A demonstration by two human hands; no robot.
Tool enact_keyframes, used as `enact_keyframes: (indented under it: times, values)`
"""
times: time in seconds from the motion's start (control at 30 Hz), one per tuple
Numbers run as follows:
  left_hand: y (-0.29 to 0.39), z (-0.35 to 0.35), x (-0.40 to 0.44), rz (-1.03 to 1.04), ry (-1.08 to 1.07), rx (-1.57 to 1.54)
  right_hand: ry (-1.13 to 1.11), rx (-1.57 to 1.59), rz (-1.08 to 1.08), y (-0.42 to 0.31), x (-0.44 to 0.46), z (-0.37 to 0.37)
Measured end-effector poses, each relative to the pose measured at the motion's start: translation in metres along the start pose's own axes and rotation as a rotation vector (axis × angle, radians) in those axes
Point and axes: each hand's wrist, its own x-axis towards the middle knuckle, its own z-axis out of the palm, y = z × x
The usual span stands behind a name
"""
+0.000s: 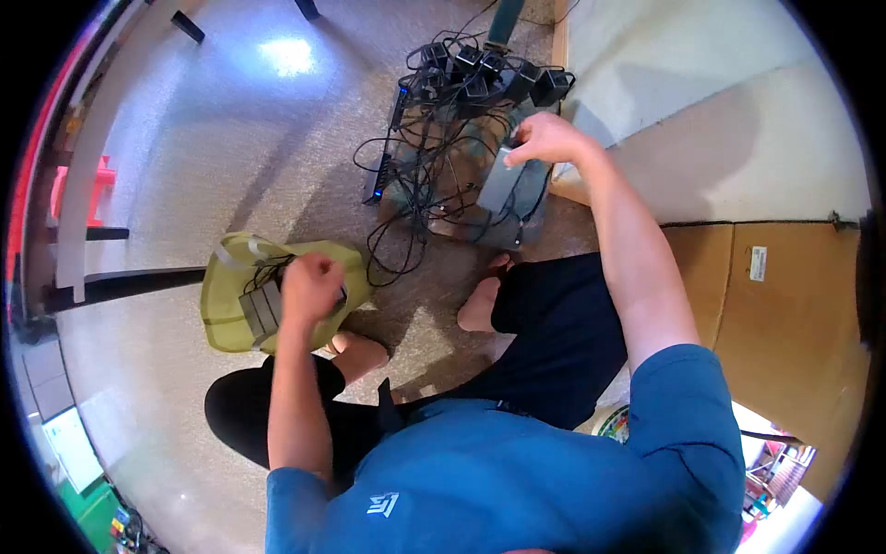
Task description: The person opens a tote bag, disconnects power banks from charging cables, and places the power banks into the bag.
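My right hand (pixel 546 140) is closed on the upper end of a flat grey device (pixel 499 187), which hangs tilted over a low platform beside a tangle of black cables (pixel 429 166). My left hand (pixel 314 284) is above an open yellow-green bag (pixel 226 295), its fingers curled; whether they hold anything is hidden. Inside the bag lie grey flat boxes (pixel 261 309) and some black cable. Several black power adapters (pixel 475 78) sit at the far end of the tangle. A black strip with blue lights (pixel 384 171) runs along the tangle's left side.
A large cardboard box (pixel 784 305) stands at the right, below the pale wall (pixel 738 120). At the left edge is a red plastic object (pixel 88 192). My feet are on the floor between the bag and the platform. Dark furniture legs (pixel 187 26) show at the upper left.
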Motion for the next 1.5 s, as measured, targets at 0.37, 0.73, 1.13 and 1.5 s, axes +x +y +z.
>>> enact_keyframes:
  times: [0.37, 0.73, 1.13, 1.5]
  values:
    - [0.109, 0.109, 0.044, -0.064, -0.314, -0.873, -0.118, 0.838, 0.039, -0.085, -0.041, 0.066]
    - [0.122, 0.13, 0.017, -0.126, -0.222, -0.598, 0.305, 0.388, 0.053, -0.069, -0.02, 0.115]
    - [0.053, 0.086, -0.059, -0.193, -0.744, -1.163, 0.34, 1.091, 0.398, -0.001, -0.001, 0.031]
    - [-0.078, -0.114, -0.116, 0.034, -0.066, -0.808, 0.045, 0.236, 0.197, -0.021, -0.003, 0.018]
